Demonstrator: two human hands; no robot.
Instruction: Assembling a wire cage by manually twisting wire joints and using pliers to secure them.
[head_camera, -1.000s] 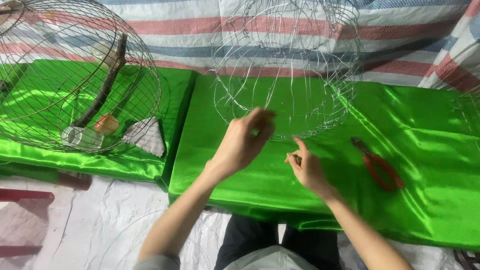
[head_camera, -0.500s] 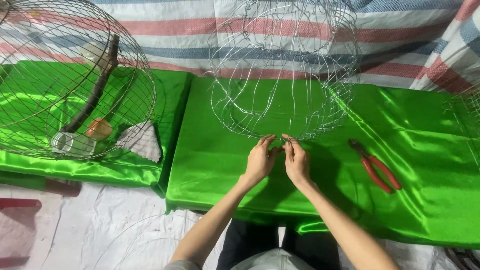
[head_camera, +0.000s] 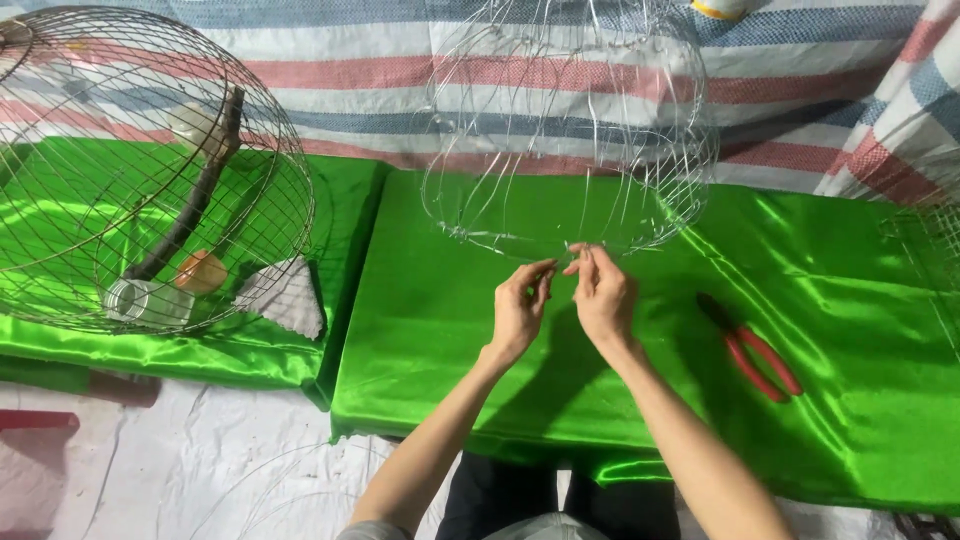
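At the far left a finished round wire cage (head_camera: 150, 170) is sitting on a green satin cloth (head_camera: 250, 345). Inside it a dark branch perch (head_camera: 195, 205) is leaning upward to the right, with a clear cup (head_camera: 140, 300) and a small orange ball (head_camera: 202, 272) lying at its foot. A white lacy piece (head_camera: 285, 298) is lying just beside the cage, at its lower right edge. Below the cloth, a white sheet (head_camera: 150, 460) is covering the floor.

To the right, a second worktop (head_camera: 420, 380) is lying under the same shiny green satin. On it an unfinished wire frame (head_camera: 565, 130) is standing upright, bell-shaped, its thin silver wires looping down to a bottom ring near the person's hands.

The left hand (head_camera: 518, 310) is reaching up to the lower rim of the frame, its fingers (head_camera: 540, 275) pinching together on what looks like a thin wire there; the wire itself is too fine to tell for certain. The right hand (head_camera: 603, 295) is sitting just beside it, almost touching, its fingers (head_camera: 583, 258) also closing in a pinch on the bottom ring of the frame. Both forearms are stretching up from the lower edge of the view.

Further right, red-handled pliers (head_camera: 755, 350) are lying flat on the satin, well apart from the hands, handles pointing toward the lower right. Behind everything a striped tarp (head_camera: 800, 90) in red, white and blue is hanging.
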